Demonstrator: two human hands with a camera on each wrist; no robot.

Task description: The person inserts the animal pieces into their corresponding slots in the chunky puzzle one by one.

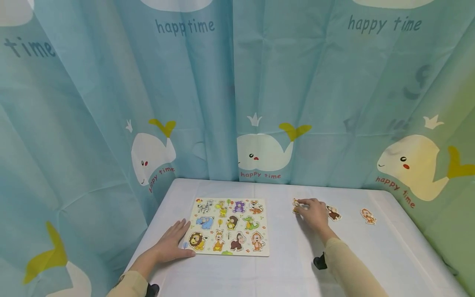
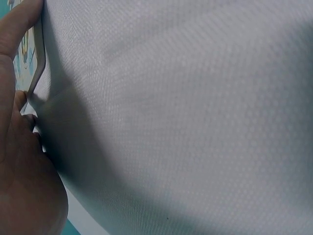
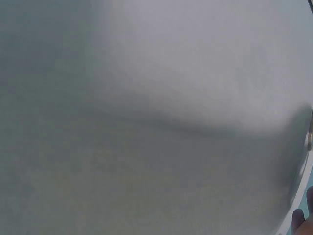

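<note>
A wooden animal puzzle board (image 1: 230, 252) lies flat on the white table, with several animal pictures in rows. At its left edge rests my left hand (image 1: 173, 241), fingers stretched along the side and thumb by the lower left corner. The left wrist view shows this hand (image 2: 29, 161) beside the board's edge (image 2: 38, 54). Right of the board, my right hand (image 1: 313, 212) pinches a small kangaroo puzzle piece (image 1: 295, 206) between thumb and fingers. Just behind that hand lies a gorilla piece (image 1: 334, 213), partly covered by it. Farther right is a monkey piece (image 1: 368, 216).
The table (image 1: 289, 264) has a white cloth and reaches back to a blue curtain (image 1: 208, 95) printed with whales. Black wrist straps (image 1: 320, 262) show at both wrists. Mostly tablecloth (image 3: 195, 73) fills the right wrist view.
</note>
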